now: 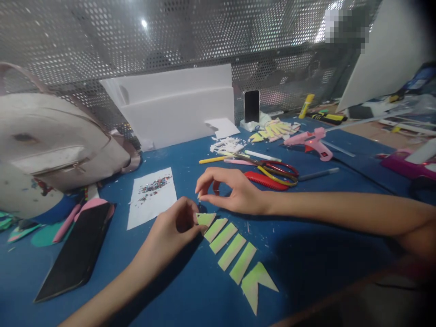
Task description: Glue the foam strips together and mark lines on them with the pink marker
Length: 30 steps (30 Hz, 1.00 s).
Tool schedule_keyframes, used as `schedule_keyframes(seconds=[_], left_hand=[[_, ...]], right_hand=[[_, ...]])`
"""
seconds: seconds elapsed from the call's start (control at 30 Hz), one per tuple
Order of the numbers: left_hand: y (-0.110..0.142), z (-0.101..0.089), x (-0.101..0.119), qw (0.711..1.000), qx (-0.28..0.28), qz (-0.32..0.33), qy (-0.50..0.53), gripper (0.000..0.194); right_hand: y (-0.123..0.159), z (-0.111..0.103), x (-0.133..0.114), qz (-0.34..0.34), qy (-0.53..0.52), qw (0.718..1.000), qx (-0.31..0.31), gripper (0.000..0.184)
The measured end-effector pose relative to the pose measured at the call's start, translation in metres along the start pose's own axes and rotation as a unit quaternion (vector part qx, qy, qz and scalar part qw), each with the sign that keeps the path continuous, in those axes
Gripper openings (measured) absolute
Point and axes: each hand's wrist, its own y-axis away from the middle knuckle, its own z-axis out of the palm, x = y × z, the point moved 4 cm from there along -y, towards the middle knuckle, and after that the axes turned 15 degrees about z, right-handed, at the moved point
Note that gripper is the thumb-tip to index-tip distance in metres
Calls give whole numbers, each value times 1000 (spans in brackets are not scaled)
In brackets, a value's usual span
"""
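Observation:
Several pale green and cream flat pieces (228, 245) lie in a slanting row like a cut-up fish, with a forked tail piece (258, 282) at the near end. At the far end is a pointed head piece (206, 219) with a small dark dot. My left hand (173, 227) pinches the head piece by its edge between thumb and fingers. Just above it, my right hand (233, 190) is closed in a pinch, its fingertips around something tiny that I cannot make out.
White paper (145, 213) bears loose glittery bits. Scissors (277, 169), a red cutter (265, 180), pens and white scraps lie beyond my right hand. A pink glue gun (315, 143) is farther right. A phone (251, 106) stands behind; a dark tablet (75, 250) and bag (61, 131) are left.

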Motion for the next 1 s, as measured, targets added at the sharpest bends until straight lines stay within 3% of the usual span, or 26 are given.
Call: schedule_keyframes(seconds=[0.23,0.57,0.77,1.0], left_hand=[[-9,4,-2,989,-6,-60,132,28],[-13,7,-8,974,-26,-112,194,44],[-13,7,-8,973,-23,-122,197,43],[-14,8,-10,972,-16,-119,201,45]], right_hand=[[9,5,3,-113,70,991,3,9],[8,10,17,-132,171,976,-16,6],[10,13,24,-185,256,949,-5,11],[11,17,32,-143,303,940,-58,23]])
